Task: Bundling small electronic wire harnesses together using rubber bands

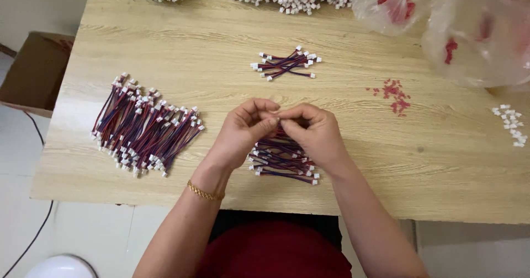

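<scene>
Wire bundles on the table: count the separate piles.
3. A large pile of wire bundles at left, a small pile up the middle, and one under the left hand and right hand, partly hidden.

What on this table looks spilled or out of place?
A small scatter of red bits lies loose on the bare wooden table, right of centre, below the clear plastic bags, as if spilled from them. A few white connectors also lie loose near the right edge. The wire bundles look tidy.
</scene>
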